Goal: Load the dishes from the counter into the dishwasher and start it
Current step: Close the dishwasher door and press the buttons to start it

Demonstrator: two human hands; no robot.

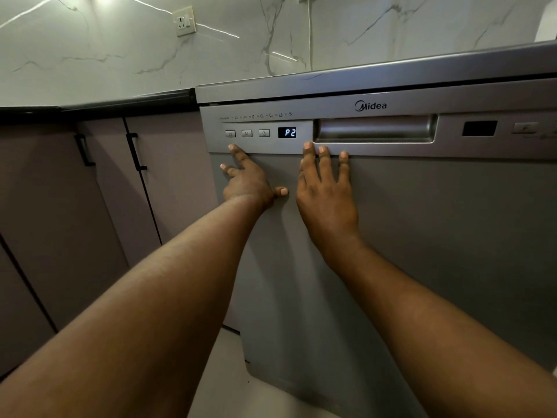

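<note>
The grey Midea dishwasher fills the middle and right of the view, its door closed. Its control strip has three buttons and a lit display reading P2, left of the recessed handle. My left hand reaches to the door with fingers spread, the index fingertip at the lower edge of the control strip, just below the leftmost button. My right hand lies flat on the door, fingers straight, fingertips at the strip's lower edge under the display and handle. No dishes are in view.
Mauve cabinet doors with black handles stand to the left under a dark countertop edge. A marble backsplash holds a wall socket and a hanging white cord. Pale floor shows below.
</note>
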